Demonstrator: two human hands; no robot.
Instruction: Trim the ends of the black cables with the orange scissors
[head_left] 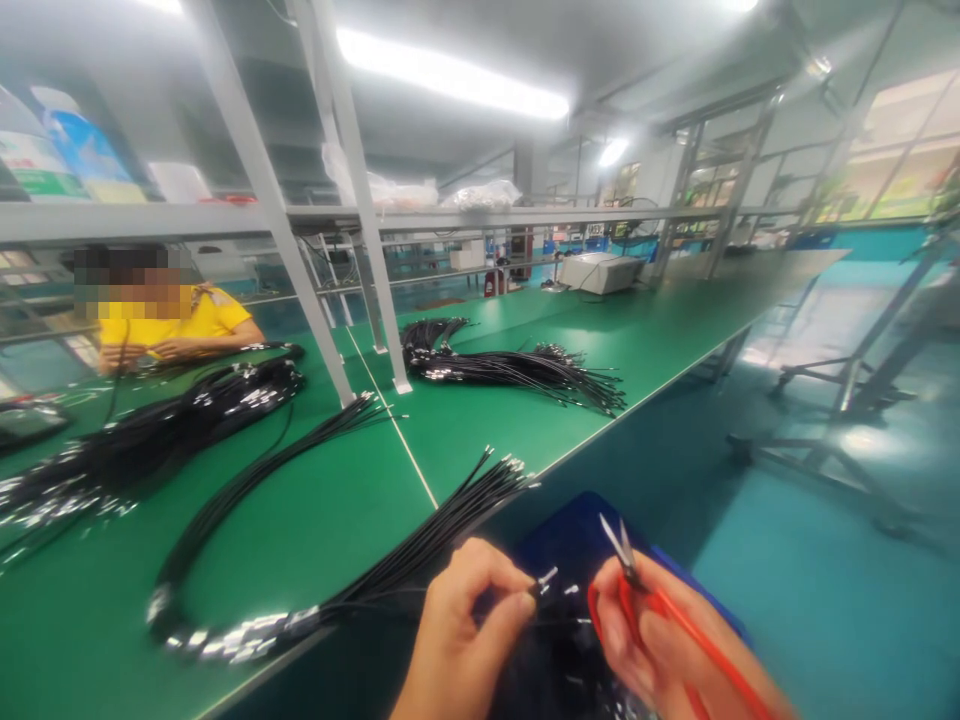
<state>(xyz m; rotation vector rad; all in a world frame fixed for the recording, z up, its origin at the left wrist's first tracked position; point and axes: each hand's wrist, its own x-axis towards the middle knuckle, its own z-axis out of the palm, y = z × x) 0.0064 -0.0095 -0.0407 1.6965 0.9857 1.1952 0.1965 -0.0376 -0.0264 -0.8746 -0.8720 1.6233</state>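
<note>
left hand (476, 625): thumb and index finger pinched on a cable end (546, 578), black with a bright metal tip, poking out toward the right hand (667, 625). right hand: closed around red-handled scissors (628, 565); 2 blades point up and slightly apart, near the cable end but not touching it. both hands are in front of the near edge of the green worktop (285, 540), above a dark blue bin (589, 510). small bright-tipped pieces show below the hands; blurred, kind cannot be told.

curved bundle (206, 500) of black cables: on the worktop, bent in a u, 2 fanned ends with bright tips; the nearer fan reaches the worktop edge just beyond the left hand. 2nd bundle (495, 365): farther back, beside a white shelf post (367, 230). large pile (157, 430) of black cables: at left, in front of a person (176, 325) in yellow, whose 2 hands are raised near the pile.

white box (600, 272): farther along the worktop. shelf (465, 213) above: bottles (86, 150) at left, clear plastic bags (480, 195) near the middle.
</note>
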